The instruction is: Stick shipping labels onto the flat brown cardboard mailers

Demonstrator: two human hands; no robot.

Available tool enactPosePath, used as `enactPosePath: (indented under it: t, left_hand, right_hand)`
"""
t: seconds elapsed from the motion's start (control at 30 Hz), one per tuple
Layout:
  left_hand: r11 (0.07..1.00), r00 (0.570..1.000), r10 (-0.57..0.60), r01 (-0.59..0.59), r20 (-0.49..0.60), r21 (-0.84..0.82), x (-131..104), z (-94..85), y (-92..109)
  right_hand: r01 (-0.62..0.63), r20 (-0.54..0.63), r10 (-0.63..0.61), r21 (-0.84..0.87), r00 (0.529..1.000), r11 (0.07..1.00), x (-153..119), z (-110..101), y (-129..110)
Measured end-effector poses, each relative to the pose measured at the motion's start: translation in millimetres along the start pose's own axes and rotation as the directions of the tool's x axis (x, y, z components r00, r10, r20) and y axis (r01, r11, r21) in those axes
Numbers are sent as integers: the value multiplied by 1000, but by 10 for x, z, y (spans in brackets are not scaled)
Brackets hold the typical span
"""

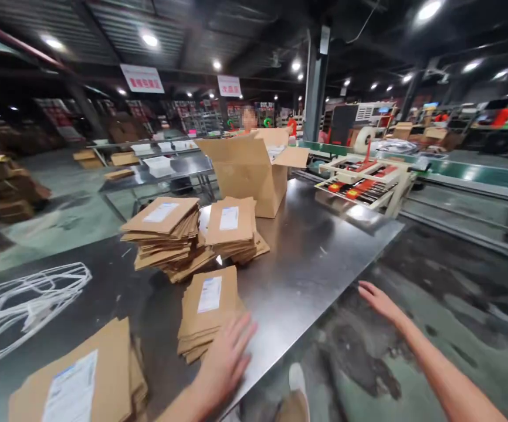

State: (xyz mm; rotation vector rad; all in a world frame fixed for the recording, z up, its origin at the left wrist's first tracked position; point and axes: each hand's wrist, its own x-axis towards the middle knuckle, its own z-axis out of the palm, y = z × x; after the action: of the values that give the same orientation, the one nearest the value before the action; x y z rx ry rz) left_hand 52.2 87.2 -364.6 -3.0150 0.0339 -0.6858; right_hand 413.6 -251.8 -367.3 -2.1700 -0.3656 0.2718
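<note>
My left hand (226, 356) reaches over the near right corner of a small stack of flat cardboard mailers (230, 285), fingers stretched out; whether it touches them I cannot tell. A white label (210, 294) is on the top mailer. My right hand (378, 300) is held out past the table's right edge, above the floor, holding nothing. Behind the small stack are two taller piles of mailers, a left pile (183, 220) and a right pile (245, 231), both labelled on top. Another labelled stack (113, 363) lies at the near left.
A large open carton (243, 176) stands at the back of the metal table (298, 258). White strapping (29, 299) lies coiled at left. Beyond the right end are a carton-sealing machine (363, 179) and a green conveyor (478, 173). A person (249, 123) stands behind the carton.
</note>
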Motion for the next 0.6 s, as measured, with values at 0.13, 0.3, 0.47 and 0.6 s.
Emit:
enactPosePath:
  t: [0.13, 0.3, 0.47, 0.6]
  left_hand:
    - [955, 984, -176, 169, 5, 243, 1441, -11, -1004]
    - [915, 941, -280, 201, 190, 350, 2159, -25, -1960]
    - [908, 890, -322, 194, 322, 371, 2355, -86, -2372]
    - [869, 840, -425, 276, 336, 410, 2426, -190, -2449]
  right_hand:
    - [52, 306, -108, 188, 946, 981, 1405, 684, -867]
    - [93, 494, -278, 365, 824, 926, 2305, 1790, -2028]
    - [197, 549, -496, 513, 673, 835, 3038, 2696, -3473]
    - [144, 602, -491, 530, 630, 835, 3337, 3041, -3779]
